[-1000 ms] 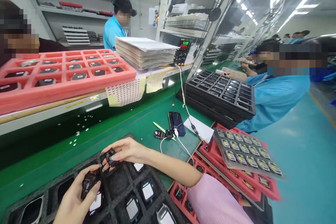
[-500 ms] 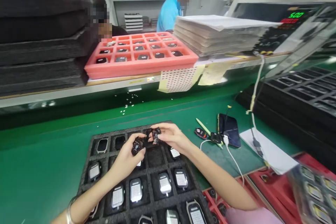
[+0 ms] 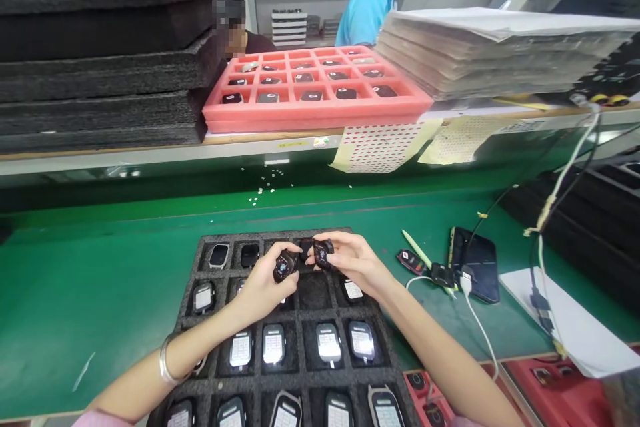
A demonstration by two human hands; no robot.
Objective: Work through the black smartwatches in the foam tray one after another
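Note:
My left hand (image 3: 263, 285) is closed around a small dark watch body (image 3: 283, 265) and holds it over the black foam tray (image 3: 193, 273). My right hand (image 3: 350, 260) pinches a second dark watch body (image 3: 323, 253) just to the right, over the tray's top row. The two pieces nearly touch. The tray's pockets hold several watch bodies with white labels (image 3: 273, 345), and a few pockets near my hands look empty. A silver bracelet (image 3: 165, 365) sits on my left wrist.
A phone (image 3: 474, 261), a pale pen (image 3: 417, 252), small dark parts and a white cable (image 3: 483, 333) lie on the green mat to the right. A red tray (image 3: 320, 113), black foam stacks (image 3: 100, 47) and paper stacks (image 3: 495, 47) sit on the shelf. Two people stand behind it.
The view has swung left and down, off the co-worker at right and onto the foam tray. Both hands, each still holding its watch body, now sit closer together over the tray's top rows.

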